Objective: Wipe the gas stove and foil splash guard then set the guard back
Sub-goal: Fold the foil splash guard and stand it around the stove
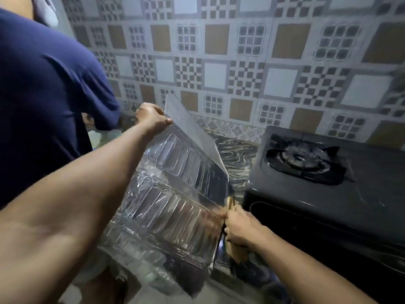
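Setting: patterned tile wall (241, 62) stood behind a marbled counter (236, 156), dim light.
Guard: foil splash guard (175, 194) was held up off the counter, left of the stove, folded panel tilted toward the wall.
Handling: likely light, thin, easily creased, edges possibly sharp; best held at the rims, not the embossed middle.
Left hand (151, 119): pinched the far top edge.
Right hand (238, 229): gripped the near right edge, a tan cloth (235, 252) bunched under it.
Stove: black gas stove (328, 194) sat right, burner bare.
Bystander: person in a navy shirt (43, 84) stood left.
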A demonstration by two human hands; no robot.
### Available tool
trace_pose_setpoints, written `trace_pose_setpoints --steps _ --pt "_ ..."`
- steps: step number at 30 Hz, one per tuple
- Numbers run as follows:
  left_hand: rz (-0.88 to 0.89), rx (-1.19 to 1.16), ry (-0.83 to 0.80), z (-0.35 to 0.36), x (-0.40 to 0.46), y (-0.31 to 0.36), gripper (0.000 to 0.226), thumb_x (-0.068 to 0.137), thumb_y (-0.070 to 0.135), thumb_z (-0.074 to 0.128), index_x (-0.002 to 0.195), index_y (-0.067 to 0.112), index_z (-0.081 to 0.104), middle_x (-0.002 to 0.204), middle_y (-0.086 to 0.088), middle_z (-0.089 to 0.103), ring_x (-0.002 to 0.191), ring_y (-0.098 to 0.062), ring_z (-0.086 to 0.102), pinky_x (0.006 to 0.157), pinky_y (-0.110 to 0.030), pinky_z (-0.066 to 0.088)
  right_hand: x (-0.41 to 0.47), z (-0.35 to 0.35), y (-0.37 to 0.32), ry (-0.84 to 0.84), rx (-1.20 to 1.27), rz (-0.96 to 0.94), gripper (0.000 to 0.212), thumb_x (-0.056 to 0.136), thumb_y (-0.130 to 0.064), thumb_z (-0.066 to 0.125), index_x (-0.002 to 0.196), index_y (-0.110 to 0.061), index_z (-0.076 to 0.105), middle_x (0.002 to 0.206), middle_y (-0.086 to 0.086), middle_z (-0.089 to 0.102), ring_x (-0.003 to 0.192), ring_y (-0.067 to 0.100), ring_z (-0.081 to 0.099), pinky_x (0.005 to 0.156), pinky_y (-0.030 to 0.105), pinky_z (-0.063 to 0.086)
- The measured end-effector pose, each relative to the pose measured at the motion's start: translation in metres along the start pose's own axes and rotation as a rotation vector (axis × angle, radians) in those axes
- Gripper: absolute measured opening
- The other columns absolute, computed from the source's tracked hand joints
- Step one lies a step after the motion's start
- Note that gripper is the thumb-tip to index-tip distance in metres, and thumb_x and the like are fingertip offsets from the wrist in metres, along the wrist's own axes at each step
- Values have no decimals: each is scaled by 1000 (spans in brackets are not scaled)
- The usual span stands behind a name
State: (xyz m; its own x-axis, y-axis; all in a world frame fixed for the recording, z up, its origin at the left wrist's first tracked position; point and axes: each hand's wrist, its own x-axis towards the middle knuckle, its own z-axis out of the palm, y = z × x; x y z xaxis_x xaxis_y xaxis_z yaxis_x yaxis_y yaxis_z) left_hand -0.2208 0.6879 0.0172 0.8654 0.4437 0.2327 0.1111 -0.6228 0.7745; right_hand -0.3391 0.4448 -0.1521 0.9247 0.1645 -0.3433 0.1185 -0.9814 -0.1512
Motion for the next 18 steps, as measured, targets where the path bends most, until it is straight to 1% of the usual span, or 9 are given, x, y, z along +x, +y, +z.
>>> trace_pose_setpoints --steps 2,4,5,7,8,9,11,15,18 --pt "2 -39 51 -7 -9 15 28 72 26 85 94 16 71 90 -3 69 84 -17 63 81 -24 49 -10 8 9 -31 -14 -39 53 88 -40 55 134 -15 47 139 14 37 120 35 53 97 42 46" --pt "18 -72 89 -13 -16 28 36 69 28 86 100 14 72 99 -5 73 93 -19 67 86 -27 52 -17 14 18 -45 -39 -81 53 85 -45 55 133 -23 47 144 10 35 123 34 51 99 43 45" --pt "24 -82 97 -15 -20 33 40 69 29 86 103 14 72 101 -6 73 95 -19 67 88 -26 52 -20 14 21 -47 -42 -87 49 83 -42 56 129 -25 51 141 9 42 122 33 53 98 42 47" --pt "42 -95 110 -17 -26 44 42 70 31 85 105 13 72 103 -5 73 94 -17 67 84 -22 49 -25 4 26 -19 -33 -89 36 81 -27 55 116 -20 60 125 8 58 115 32 59 90 38 50" --pt "53 -100 119 -18 -30 49 41 71 31 85 105 13 72 102 -4 73 93 -16 66 82 -21 47 -28 -5 29 4 -25 -85 33 81 -19 52 112 -17 62 119 9 62 111 32 60 86 38 50" --pt "64 -102 132 -19 -34 55 39 72 30 84 105 13 72 101 -4 73 91 -15 66 81 -20 47 -29 -15 31 32 -20 -89 33 81 -14 50 111 -15 63 117 10 64 110 32 61 85 37 50" --pt "86 -124 156 -22 -41 64 34 74 27 83 104 14 74 99 -3 74 90 -14 67 84 -21 50 -32 -39 32 95 -16 -89 32 83 -13 49 112 -14 63 119 11 63 111 32 60 86 36 49" --pt "161 -150 183 -30 -53 75 16 75 19 80 91 17 78 90 -1 76 90 -15 71 86 -29 55 -40 -97 25 280 53 -88 28 82 -14 53 108 -16 65 114 10 64 105 31 61 83 34 49" --pt "243 -171 231 -40 -55 77 22 74 5 72 92 15 79 91 -5 77 90 -17 71 86 -35 57 -48 -140 13 460 192 -170 30 80 -12 50 105 -16 66 105 9 66 95 29 62 82 35 53"
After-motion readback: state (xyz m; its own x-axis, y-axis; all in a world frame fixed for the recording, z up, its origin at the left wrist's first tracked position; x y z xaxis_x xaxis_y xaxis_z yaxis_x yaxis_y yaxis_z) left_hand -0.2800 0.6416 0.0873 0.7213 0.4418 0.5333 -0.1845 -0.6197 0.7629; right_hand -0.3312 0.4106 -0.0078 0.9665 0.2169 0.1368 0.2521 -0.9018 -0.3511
